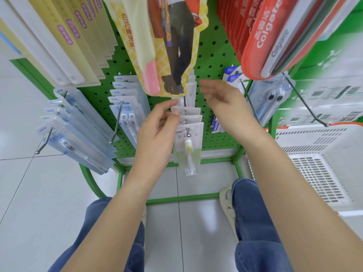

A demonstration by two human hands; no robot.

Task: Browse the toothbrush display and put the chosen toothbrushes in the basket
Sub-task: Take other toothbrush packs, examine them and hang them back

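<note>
Before us stands the pegboard rack point(212, 61), with toothbrush packs point(187, 138) hanging on its middle hook. More packs point(78, 130) hang to their left, the basket point(322, 154) sits right, and our shoe point(227, 205) rests below.

Place: a shop
Signs: packaged toothbrushes point(187, 148) hung on a green pegboard point(213, 61) rack; white shopping basket point(322, 154) alongside

red packs point(261, 36): "Colgate" | clear blister packs point(125, 107): "NEW"
</note>
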